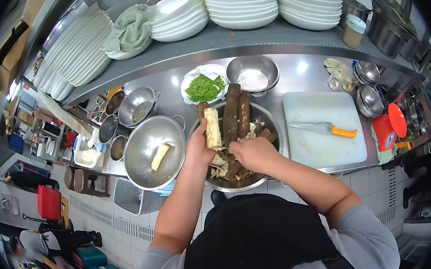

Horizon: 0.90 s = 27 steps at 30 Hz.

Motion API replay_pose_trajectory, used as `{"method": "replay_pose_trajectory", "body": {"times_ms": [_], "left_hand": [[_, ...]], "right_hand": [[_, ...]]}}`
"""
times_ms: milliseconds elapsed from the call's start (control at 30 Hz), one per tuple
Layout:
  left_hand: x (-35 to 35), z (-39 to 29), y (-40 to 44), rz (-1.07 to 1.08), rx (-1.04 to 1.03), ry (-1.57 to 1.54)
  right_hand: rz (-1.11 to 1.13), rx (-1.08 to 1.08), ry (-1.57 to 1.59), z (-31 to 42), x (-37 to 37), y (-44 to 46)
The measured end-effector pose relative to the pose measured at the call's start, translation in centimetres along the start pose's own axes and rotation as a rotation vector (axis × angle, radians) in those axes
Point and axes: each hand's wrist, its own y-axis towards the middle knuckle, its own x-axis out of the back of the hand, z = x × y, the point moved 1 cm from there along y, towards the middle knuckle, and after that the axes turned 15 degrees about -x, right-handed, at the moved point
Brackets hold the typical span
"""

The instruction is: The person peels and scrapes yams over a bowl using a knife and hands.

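My left hand (199, 147) is wrapped round a pale peeled root piece (212, 127), held upright over a large metal bowl (275, 124). Close by on the right, my right hand (256, 154) is closed at the lower end of the piece; what its fingers grip is too small to make out. Long brown unpeeled roots (232, 113) lean in the bowl behind both hands, with peelings (234, 169) beneath. Another peeled piece (160, 157) lies in the metal colander (137, 146) at the left.
A knife (322, 128) with an orange handle lies on the white cutting board (327, 153) at the right. Behind the bowl are a plate of green strips (204, 88) and an empty metal bowl (252, 75). A shelf (167, 53) with stacked white dishes (241, 4) spans the back.
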Motion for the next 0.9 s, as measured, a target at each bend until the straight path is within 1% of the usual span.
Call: {"method": "replay_pose_trajectory", "body": {"times_ms": [67, 100, 133, 200, 267, 300, 367, 400, 433, 467, 500, 567, 633, 700, 767, 800, 833, 867, 900], "left_hand": [[0.7, 0.3, 0.3, -0.036, -0.005, -0.006], [1.0, 0.4, 0.7, -0.065, -0.014, -0.016], [2.2, 0.7, 1.3, -0.010, -0.005, -0.016], [2.6, 1.1, 2.1, 0.008, 0.011, -0.017], [1.6, 0.6, 1.9, 0.037, 0.030, -0.002], [1.3, 0.5, 1.7, 0.034, 0.031, -0.005], [0.5, 0.3, 1.5, 0.010, -0.043, 0.007], [1.0, 0.6, 2.5, -0.043, -0.058, -0.008], [1.6, 0.6, 2.9, -0.043, -0.063, -0.011], [2.3, 0.5, 3.2, 0.012, -0.023, 0.002], [2.9, 0.5, 3.4, 0.067, 0.018, 0.016], [3.6, 0.8, 3.5, 0.077, 0.059, -0.010], [3.3, 1.6, 3.5, 0.095, 0.105, -0.035], [2.8, 2.0, 3.5, 0.034, 0.037, 0.034], [2.8, 2.1, 4.1, 0.001, -0.023, -0.034], [3.1, 2.2, 4.2, -0.046, -0.046, 0.046], [3.6, 2.3, 4.4, -0.057, -0.039, 0.086], [3.5, 2.0, 4.1, -0.066, -0.019, 0.046], [3.2, 1.9, 3.8, -0.067, 0.004, 0.005]], "right_hand": [[-0.037, 0.040, 0.102, -0.4, 0.5, 0.2], [-0.101, 0.035, 0.125, -0.6, 0.8, 1.0], [-0.094, 0.004, 0.151, -0.8, 0.9, 2.0], [-0.098, -0.029, 0.178, -1.1, 0.8, 2.8], [-0.119, 0.049, 0.203, -1.0, 0.7, 2.8], [-0.116, 0.049, 0.202, -1.0, 0.6, 2.4], [-0.009, 0.031, 0.081, -0.7, 1.2, 1.6], [-0.008, 0.038, 0.078, -0.6, 1.7, 1.6], [0.012, -0.010, 0.141, -0.6, 2.1, 1.6], [0.033, -0.063, 0.206, -0.6, 2.3, 1.6], [0.034, -0.065, 0.206, -0.8, 2.2, 1.9], [-0.144, 0.012, 0.200, -1.7, 2.0, 3.3], [-0.165, -0.013, 0.172, -2.3, 0.9, 4.4], [-0.126, -0.052, 0.092, -2.0, 0.3, 4.6], [-0.115, -0.033, 0.067, -0.5, 0.5, 2.5], [-0.072, -0.025, 0.061, 0.1, 0.5, 1.5], [-0.030, -0.014, 0.058, 0.4, 0.5, 1.0], [-0.014, 0.022, 0.062, 0.5, 0.6, 0.9], [-0.025, 0.001, 0.093, 0.3, 0.8, 1.0]]}}
